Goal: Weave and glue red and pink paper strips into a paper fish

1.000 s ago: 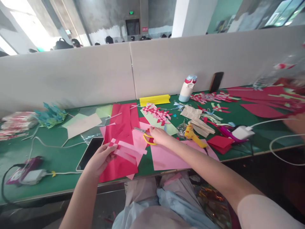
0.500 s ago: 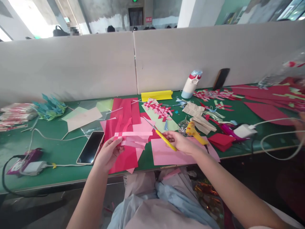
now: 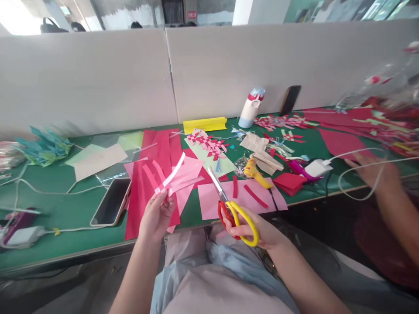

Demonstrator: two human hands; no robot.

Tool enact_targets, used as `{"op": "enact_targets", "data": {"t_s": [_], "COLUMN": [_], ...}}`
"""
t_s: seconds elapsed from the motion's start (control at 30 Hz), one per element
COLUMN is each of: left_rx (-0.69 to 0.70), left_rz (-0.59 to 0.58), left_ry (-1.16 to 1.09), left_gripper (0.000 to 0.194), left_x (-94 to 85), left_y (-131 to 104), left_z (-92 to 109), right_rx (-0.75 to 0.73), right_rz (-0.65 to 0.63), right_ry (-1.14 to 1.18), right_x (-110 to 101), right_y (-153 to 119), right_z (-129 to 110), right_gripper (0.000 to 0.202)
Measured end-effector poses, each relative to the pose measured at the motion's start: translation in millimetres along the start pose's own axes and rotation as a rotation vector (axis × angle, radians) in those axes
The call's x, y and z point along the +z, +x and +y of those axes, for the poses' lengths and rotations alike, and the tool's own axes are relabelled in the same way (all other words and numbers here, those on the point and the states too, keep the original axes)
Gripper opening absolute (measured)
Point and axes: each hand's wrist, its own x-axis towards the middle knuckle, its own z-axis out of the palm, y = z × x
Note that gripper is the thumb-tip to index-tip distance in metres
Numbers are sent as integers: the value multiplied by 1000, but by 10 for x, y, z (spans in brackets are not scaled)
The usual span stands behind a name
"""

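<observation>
Between the thumb and fingers of my left hand (image 3: 159,213) is a small weave of pink and red paper strips (image 3: 168,181), its loose ends fanning upward. My right hand (image 3: 250,229) has its fingers through the handles of a pair of scissors (image 3: 229,203), one loop red and one yellow. The blades point up and away and look closed or nearly so. Under the left hand lie red paper sheets (image 3: 134,218) and pink paper. Two cut red strips (image 3: 255,196) rest on a pink sheet (image 3: 209,205) beyond the scissors.
A phone (image 3: 113,203) lies left of the red sheets. A yellow glue gun (image 3: 257,172), folded red paper (image 3: 290,183) and a white bottle (image 3: 251,108) stand or lie to the right. Woven paper pieces (image 3: 209,144) sit on pale green paper. Another person's hand (image 3: 376,172) is at far right.
The scissors have turned, handles now toward me and blades away. Red strips now lie on the pink sheet, and fewer long ends hang from the weave. The view has shifted rightward.
</observation>
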Motion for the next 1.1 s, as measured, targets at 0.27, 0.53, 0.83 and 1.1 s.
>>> {"op": "enact_targets", "data": {"t_s": [0.27,0.53,0.83,1.1], "left_rx": [9,-6,-127,-193], "left_rz": [83,109,85,96], "left_ry": [111,167,138,136], "left_gripper": [22,26,27,27], "left_x": [-327,-618,-775,-729], "left_y": [-431,-794,-831,-803], "left_z": [-558,-980,-1136,-1164], "right_rx": [140,298,311,318], "right_rz": [-21,-130,-68,-4], "right_ry": [70,58,35,19], "right_x": [54,78,117,197], "right_y": [-455,-795,-913,-875], "right_z": [370,723,973,982], "right_gripper": [38,60,51,49]}}
